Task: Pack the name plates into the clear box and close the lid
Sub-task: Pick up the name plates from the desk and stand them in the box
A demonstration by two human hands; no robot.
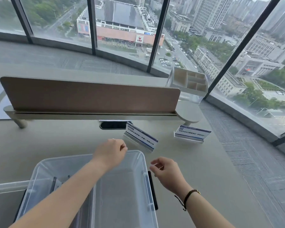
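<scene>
The clear box sits at six o'clock on the desk, lid off. The left hand reaches over its far rim, fingers curled loosely, holding nothing. The right hand hovers just beside the box's right wall — half-curled and empty. One name plate stands at twelve o'clock just past the left hand; a second name plate stands at two o'clock — well apart from both hands.

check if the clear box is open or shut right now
Open. The clear box has no lid across its top, and its inside walls and floor show. The left hand reaches over its far rim.
</scene>
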